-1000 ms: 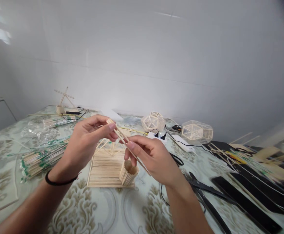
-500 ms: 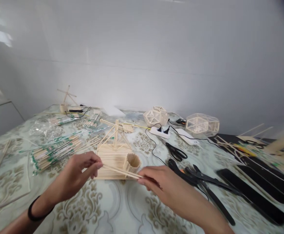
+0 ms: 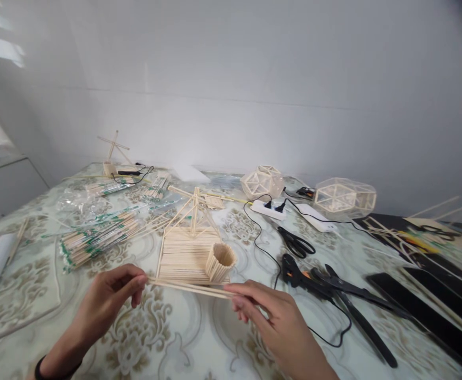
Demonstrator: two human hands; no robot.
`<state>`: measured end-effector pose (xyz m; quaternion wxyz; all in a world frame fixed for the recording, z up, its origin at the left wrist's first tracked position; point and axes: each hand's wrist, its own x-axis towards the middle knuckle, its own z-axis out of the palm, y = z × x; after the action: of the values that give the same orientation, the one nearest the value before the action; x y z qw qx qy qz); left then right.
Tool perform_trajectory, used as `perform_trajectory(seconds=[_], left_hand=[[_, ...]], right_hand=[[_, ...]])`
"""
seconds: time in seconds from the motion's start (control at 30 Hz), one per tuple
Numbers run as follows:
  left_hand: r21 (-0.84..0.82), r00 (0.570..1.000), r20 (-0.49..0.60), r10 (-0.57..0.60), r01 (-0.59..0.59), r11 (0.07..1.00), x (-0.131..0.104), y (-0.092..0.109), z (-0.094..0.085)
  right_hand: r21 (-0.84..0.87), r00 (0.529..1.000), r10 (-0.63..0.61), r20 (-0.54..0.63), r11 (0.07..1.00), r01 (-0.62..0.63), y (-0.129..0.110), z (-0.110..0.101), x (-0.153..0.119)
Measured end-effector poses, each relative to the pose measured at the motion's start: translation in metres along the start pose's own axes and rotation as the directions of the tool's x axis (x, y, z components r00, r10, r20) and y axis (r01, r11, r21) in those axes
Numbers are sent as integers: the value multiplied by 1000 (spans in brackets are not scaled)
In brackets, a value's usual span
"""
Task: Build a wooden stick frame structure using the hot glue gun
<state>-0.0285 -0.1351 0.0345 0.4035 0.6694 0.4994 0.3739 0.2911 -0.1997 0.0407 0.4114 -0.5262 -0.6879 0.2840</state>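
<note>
Thin wooden sticks stretch between my two hands, just in front of a raft-like base of sticks. My left hand pinches their left ends, and my right hand grips the right ends between thumb and fingers. Behind them lies the flat stick base, partly crossed by the held sticks. A round cup made of short sticks stands on its right side. At the back of the base rises an upright stick frame with slanting braces.
Bundled sticks in wrappers lie at left. On the right are scissors, a black glue gun, large black-handled cutters and a white power strip with cords. Two geometric stick frames stand near the wall.
Both hands have moved lower and nearer with the sticks, which now lie at the base's front edge instead of across it. The view has shifted slightly.
</note>
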Motion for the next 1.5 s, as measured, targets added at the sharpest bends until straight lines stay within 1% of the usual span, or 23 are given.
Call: perform_trajectory(seconds=[0.07,0.13,0.23,0.37,0.4,0.47,0.5,0.57,0.67,0.73,0.77,0.83,0.87,0.93,1.03,1.07,1.17,1.27,1.37,1.5], left_hand=[[6,999,35,3,-3,1000,2,2,-1],[33,997,67,34,-37,999,5,3,-2],[49,995,50,89,-91,995,10,-1,-2],[44,997,-33,76,-74,996,16,-5,-1],[47,996,-22,82,-81,996,18,-4,-1],[68,991,45,125,-127,990,22,1,-3],[87,984,91,154,-162,983,24,5,-4],[148,970,139,200,-220,964,31,15,-7],[243,952,121,282,-304,921,49,28,-8],[280,946,115,302,-323,904,66,31,-8],[284,946,105,306,-323,903,75,30,-8],[278,953,68,295,-302,912,92,23,-9],[279,958,41,284,-284,917,98,18,-10],[301,967,-11,253,-238,923,107,6,-17],[358,974,-58,218,-184,915,109,-12,-32],[361,975,-71,211,-172,917,108,-18,-37],[362,977,-159,144,-78,929,103,-35,-51],[469,974,-197,110,-5,883,104,-47,-60],[551,982,-154,109,-6,834,114,-51,-63],[566,986,-99,137,-57,822,128,-43,-59]], right_hand=[[35,997,-37,-61,999,39,1,-1,2],[79,994,-28,-106,996,36,2,-3,3],[107,989,-8,-147,994,24,0,-7,6],[38,981,-82,-175,995,90,-11,-13,14],[13,977,-109,-182,993,113,-14,-14,17],[-41,970,-161,-184,987,156,-22,-19,24],[-69,966,-184,-180,982,174,-26,-21,29],[-119,962,-215,-167,973,197,-32,-28,40],[-142,954,-227,-195,969,202,-35,-36,67],[-82,942,-226,-248,974,213,-33,-40,90],[-42,942,-224,-251,974,221,-31,-41,103],[7,950,-224,-218,973,231,-26,-43,130],[-2,955,-225,-191,973,229,-23,-44,142],[-87,966,-216,-140,975,206,-15,-47,164],[-244,981,-185,-52,955,167,-5,-53,187],[-273,985,-171,-17,949,160,-2,-55,191],[-301,990,-124,61,944,137,6,-58,198],[-310,994,-72,87,946,96,15,-58,200],[-293,993,-39,114,953,71,23,-54,202],[-229,991,-36,128,971,64,32,-46,205]])
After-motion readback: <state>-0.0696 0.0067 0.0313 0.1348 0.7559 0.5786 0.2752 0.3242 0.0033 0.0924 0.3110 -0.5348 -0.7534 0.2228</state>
